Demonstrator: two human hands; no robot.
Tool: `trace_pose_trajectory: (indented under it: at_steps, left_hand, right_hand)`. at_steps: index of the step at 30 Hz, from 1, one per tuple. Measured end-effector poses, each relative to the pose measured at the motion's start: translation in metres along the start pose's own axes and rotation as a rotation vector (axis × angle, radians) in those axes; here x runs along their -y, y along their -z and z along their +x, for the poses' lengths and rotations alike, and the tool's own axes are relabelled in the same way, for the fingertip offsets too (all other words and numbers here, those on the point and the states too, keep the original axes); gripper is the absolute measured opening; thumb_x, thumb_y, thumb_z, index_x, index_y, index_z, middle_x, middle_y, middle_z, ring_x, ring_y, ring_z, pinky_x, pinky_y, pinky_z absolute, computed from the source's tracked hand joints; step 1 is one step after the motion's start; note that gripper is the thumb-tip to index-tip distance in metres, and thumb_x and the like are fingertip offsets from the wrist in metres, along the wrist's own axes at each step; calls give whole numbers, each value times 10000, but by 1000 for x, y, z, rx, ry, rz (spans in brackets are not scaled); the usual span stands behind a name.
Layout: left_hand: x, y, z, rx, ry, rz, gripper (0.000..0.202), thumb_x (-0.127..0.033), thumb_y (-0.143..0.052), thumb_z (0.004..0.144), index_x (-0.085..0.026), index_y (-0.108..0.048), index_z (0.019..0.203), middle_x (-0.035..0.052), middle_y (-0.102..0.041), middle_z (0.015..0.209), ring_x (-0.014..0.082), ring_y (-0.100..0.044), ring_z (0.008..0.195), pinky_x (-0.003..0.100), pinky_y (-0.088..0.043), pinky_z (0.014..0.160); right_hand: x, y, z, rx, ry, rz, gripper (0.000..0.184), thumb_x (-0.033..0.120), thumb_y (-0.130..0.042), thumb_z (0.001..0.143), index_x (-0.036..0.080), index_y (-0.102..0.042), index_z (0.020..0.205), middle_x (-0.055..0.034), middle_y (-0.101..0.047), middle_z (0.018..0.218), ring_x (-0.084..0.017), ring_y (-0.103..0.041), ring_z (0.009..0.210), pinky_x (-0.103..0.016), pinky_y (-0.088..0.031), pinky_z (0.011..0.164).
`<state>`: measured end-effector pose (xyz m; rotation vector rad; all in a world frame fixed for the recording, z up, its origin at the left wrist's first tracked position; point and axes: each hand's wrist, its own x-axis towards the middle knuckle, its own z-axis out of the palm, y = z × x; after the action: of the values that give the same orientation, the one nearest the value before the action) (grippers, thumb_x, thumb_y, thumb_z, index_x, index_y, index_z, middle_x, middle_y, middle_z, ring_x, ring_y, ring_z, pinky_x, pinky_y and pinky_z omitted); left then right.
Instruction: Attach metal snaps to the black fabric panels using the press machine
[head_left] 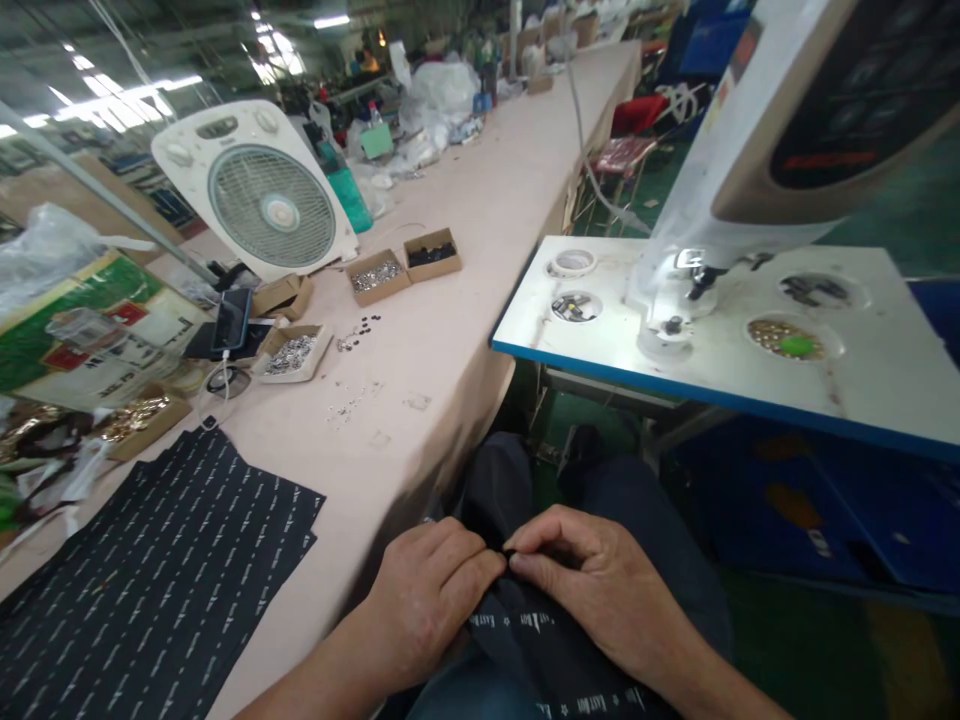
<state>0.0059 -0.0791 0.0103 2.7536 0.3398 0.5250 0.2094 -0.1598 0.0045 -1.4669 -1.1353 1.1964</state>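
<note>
Across my lap lies a dark fabric piece (555, 650) printed with white lettering and stars. My left hand (431, 580) is closed on its upper part, thumb and forefinger pressed together. Close beside it, my right hand (592, 570) pinches at the same spot with thumb and forefinger. Between the fingertips is a small dark bit, too small to tell apart from the cloth. To my left on the table, more dark printed fabric (172, 560) lies in a flat stack.
A snap-fastening machine (675, 290) stands on a white worktop (585, 345) at the right, with round wells of small parts. The long table (450, 330) carries boxes of metal fasteners (289, 355), a box of black pieces (433, 255), a phone (231, 322) and a box fan (259, 190).
</note>
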Motion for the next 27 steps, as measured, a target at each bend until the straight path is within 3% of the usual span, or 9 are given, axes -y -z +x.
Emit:
trace_pose_trajectory:
  at_steps: [11,20,27]
  left_hand:
    - [-11,8,5,-95,-60,49,227,-193,-407,972,-122,-594,1078,118,-674,930,200,-618,832,352,-523,748]
    - [-13,8,5,-72,-56,30,239,-220,-424,974,-110,-597,1097,122,-684,955,212,-621,838,371,-528,756]
    - [-11,4,6,-40,-21,-31,237,-130,-470,903,-116,-587,1109,124,-680,960,216,-612,818,352,-498,700]
  right_hand:
    - [-5,-2,-15,-148,138,28,200,181,-698,812,241,-703,1002,11,-790,884,-154,-752,762,-246,-614,739]
    - [-7,-2,-17,-135,319,-162,271,158,-651,871,261,-671,1121,20,-795,933,-149,-763,805,-239,-613,784]
    - [-12,0,-16,-51,441,-396,231,183,-601,941,254,-675,1148,1,-786,1014,-166,-753,887,-261,-584,828]
